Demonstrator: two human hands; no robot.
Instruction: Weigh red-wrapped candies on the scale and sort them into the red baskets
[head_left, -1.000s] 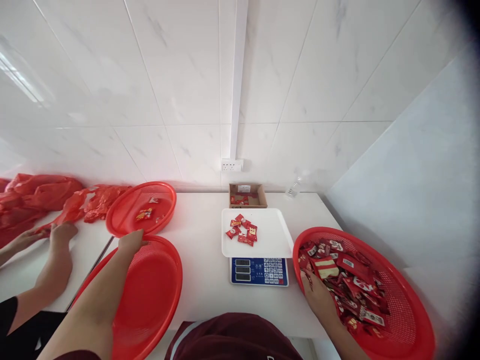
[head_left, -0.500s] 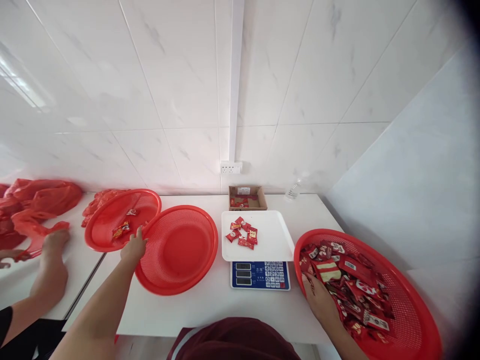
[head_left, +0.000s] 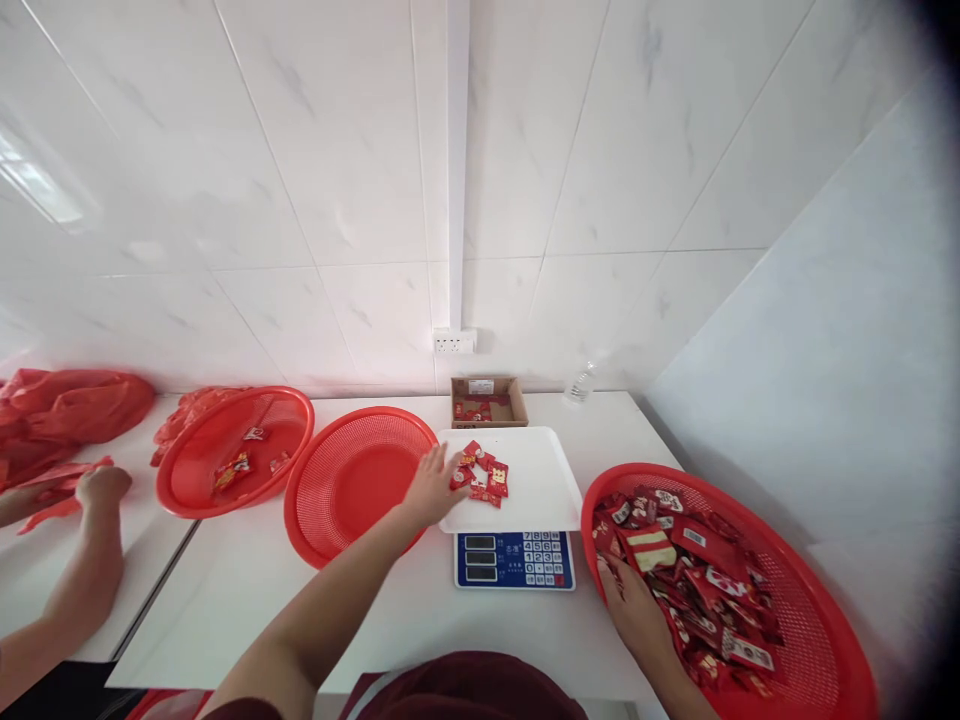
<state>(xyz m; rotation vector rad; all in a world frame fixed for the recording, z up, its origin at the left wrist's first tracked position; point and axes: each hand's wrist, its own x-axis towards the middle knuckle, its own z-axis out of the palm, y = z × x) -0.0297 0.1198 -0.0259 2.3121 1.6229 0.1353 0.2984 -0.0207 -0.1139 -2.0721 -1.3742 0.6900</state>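
My left hand [head_left: 433,485] reaches over the left edge of the white scale tray [head_left: 536,490]. Its fingers are outstretched beside a small group of red wrapped packets [head_left: 496,478] on the tray, holding nothing that I can see. At the left rim of a large red basket [head_left: 817,590], my right hand [head_left: 630,605] has its fingers closed around what looks like a small red packet [head_left: 613,570]. Many red packets [head_left: 709,580] fill that basket. Below the tray is the scale's blue keypad panel [head_left: 514,560].
A bare red basket [head_left: 360,480] stands left of the scale; another red basket [head_left: 176,480] beyond it holds a few packets. Behind the tray are a cardboard box [head_left: 510,405] and a clear plastic bottle [head_left: 580,385]. At far left, a co-worker's hands [head_left: 103,490] handle red plastic bags [head_left: 90,405].
My left hand has moved right, from the far left basket to the tray's edge. One more packet lies in that far basket. My right hand stays at the full basket's rim.
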